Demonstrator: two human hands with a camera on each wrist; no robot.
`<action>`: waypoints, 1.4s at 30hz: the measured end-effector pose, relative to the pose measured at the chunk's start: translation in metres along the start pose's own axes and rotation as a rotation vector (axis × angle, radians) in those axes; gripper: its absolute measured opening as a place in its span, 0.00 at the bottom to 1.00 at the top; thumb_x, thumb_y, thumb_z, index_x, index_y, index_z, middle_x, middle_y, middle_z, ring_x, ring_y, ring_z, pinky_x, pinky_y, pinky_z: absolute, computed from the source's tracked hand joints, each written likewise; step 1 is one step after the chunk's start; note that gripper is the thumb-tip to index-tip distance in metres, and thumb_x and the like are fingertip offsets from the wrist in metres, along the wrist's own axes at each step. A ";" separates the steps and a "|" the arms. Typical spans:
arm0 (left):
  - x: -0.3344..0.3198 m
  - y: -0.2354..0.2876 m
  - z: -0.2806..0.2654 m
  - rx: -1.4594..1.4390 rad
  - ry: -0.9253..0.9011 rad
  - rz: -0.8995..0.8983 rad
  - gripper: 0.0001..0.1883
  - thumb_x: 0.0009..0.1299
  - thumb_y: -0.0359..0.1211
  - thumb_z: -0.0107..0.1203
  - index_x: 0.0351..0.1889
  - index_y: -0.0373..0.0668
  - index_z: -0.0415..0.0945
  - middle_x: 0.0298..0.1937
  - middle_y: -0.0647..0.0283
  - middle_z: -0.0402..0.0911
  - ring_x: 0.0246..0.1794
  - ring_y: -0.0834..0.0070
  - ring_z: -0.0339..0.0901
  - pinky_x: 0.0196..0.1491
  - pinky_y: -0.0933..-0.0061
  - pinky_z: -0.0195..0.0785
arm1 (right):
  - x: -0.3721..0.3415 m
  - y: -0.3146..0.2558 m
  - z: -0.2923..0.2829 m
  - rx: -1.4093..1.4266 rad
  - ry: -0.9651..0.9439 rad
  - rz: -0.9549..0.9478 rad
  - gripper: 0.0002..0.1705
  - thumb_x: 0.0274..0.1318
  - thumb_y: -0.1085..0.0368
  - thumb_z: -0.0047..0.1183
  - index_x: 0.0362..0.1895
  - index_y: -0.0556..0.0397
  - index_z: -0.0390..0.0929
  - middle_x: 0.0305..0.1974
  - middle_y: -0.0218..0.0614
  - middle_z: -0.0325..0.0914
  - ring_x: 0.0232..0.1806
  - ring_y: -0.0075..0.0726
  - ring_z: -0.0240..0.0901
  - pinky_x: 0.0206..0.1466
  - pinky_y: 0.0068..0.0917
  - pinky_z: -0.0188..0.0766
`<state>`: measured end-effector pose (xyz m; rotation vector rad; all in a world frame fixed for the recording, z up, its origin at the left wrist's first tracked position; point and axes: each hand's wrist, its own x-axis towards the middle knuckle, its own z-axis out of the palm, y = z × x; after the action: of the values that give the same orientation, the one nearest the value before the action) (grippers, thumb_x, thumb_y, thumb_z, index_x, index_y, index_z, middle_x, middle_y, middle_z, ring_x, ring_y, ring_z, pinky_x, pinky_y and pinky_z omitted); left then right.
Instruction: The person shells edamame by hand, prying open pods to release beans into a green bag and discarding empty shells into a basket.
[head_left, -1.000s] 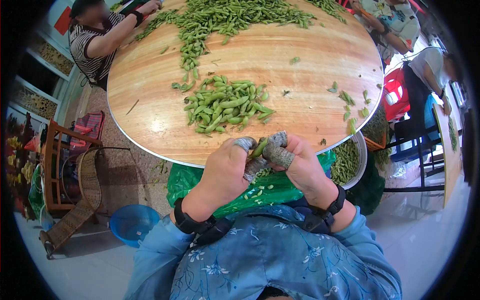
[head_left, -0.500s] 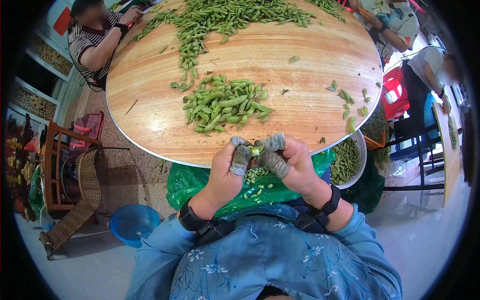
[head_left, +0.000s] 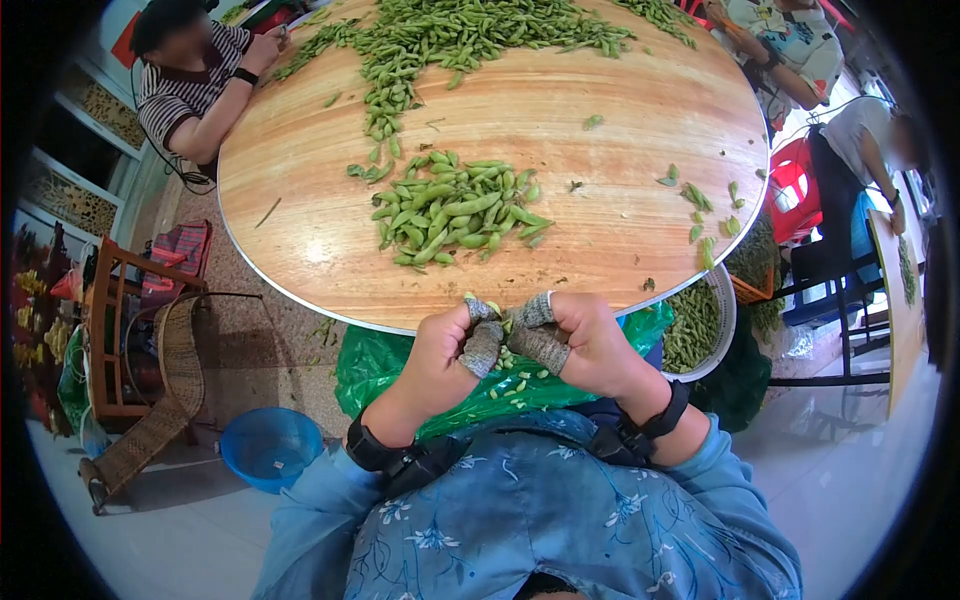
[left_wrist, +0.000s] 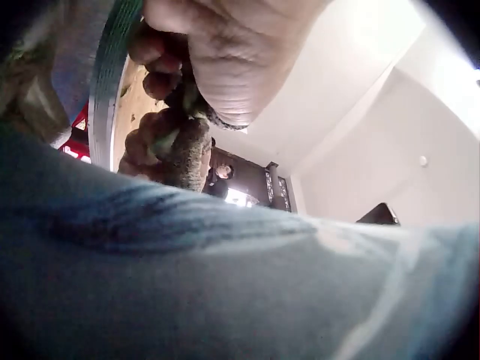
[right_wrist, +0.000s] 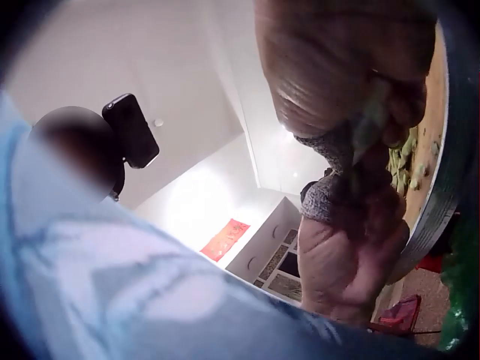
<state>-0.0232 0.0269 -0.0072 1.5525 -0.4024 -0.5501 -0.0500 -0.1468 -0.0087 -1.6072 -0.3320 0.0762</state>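
Note:
Both hands meet just over the near table edge, with grey knit covers on thumbs and some fingers. Between their fingertips is a green soybean pod [head_left: 508,323], mostly hidden by the fingers. My left hand [head_left: 446,343] pinches it from the left, and green shows at its thumb tip. From the other side my right hand [head_left: 590,345] grips it with thumb and curled fingers. In the right wrist view, a pale green pod piece [right_wrist: 371,124] lies inside the right hand's curled fingers. Under the hands, loose shelled beans [head_left: 515,378] lie on a green plastic bag [head_left: 375,372].
A small pile of pods [head_left: 455,212] sits on the round wooden table [head_left: 320,200], with a larger heap [head_left: 480,30] at its far side. A white basket of pods [head_left: 728,320] stands below right; a blue basin [head_left: 270,450] is on the floor left. Other people sit around.
A whole pod showed between the hands at first, then a paler, opened one; now the fingers cover most of it. The hands have shifted slightly down and turned inward.

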 end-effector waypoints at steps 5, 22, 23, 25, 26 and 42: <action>0.005 -0.012 0.004 0.035 0.038 0.083 0.08 0.54 0.20 0.42 0.32 0.34 0.68 0.24 0.68 0.69 0.25 0.85 0.62 0.29 0.84 0.58 | -0.003 -0.001 0.002 -0.279 0.031 -0.056 0.07 0.38 0.74 0.52 0.29 0.57 0.72 0.21 0.44 0.69 0.22 0.38 0.68 0.25 0.27 0.63; 0.016 0.019 -0.019 0.742 -0.047 0.175 0.07 0.50 0.26 0.50 0.28 0.41 0.73 0.21 0.55 0.73 0.23 0.60 0.72 0.26 0.66 0.63 | -0.096 -0.027 -0.135 -0.731 0.753 0.299 0.12 0.41 0.79 0.43 0.35 0.63 0.71 0.24 0.31 0.72 0.28 0.18 0.62 0.32 0.17 0.61; 0.024 0.020 -0.023 0.850 0.069 0.360 0.07 0.50 0.26 0.51 0.28 0.41 0.73 0.21 0.55 0.73 0.24 0.60 0.71 0.26 0.65 0.63 | -0.096 -0.024 -0.135 -0.729 0.754 0.296 0.12 0.41 0.79 0.43 0.35 0.63 0.71 0.24 0.31 0.72 0.28 0.18 0.62 0.32 0.17 0.61; 0.040 0.018 -0.033 1.073 0.282 0.489 0.06 0.50 0.27 0.53 0.27 0.38 0.72 0.27 0.55 0.71 0.29 0.59 0.70 0.28 0.64 0.64 | -0.095 -0.017 -0.136 -0.685 0.615 0.273 0.10 0.46 0.74 0.49 0.36 0.61 0.73 0.31 0.31 0.74 0.32 0.19 0.66 0.37 0.16 0.63; 0.050 0.018 -0.035 1.074 0.283 0.492 0.06 0.50 0.27 0.53 0.27 0.38 0.72 0.27 0.55 0.71 0.29 0.59 0.70 0.28 0.64 0.64 | -0.091 -0.017 -0.131 -0.686 0.616 0.270 0.10 0.46 0.74 0.49 0.36 0.61 0.73 0.31 0.31 0.74 0.32 0.19 0.66 0.37 0.16 0.63; 0.047 0.021 -0.023 0.970 0.399 0.475 0.10 0.50 0.30 0.59 0.28 0.37 0.72 0.23 0.58 0.73 0.21 0.69 0.70 0.25 0.74 0.63 | 0.009 -0.001 -0.017 0.147 0.183 0.154 0.14 0.51 0.69 0.46 0.43 0.62 0.69 0.34 0.30 0.73 0.34 0.20 0.67 0.35 0.17 0.66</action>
<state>0.0300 0.0178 0.0093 2.3169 -0.7602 0.4074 -0.0373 -0.1606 -0.0048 -1.4789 -0.0592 0.0692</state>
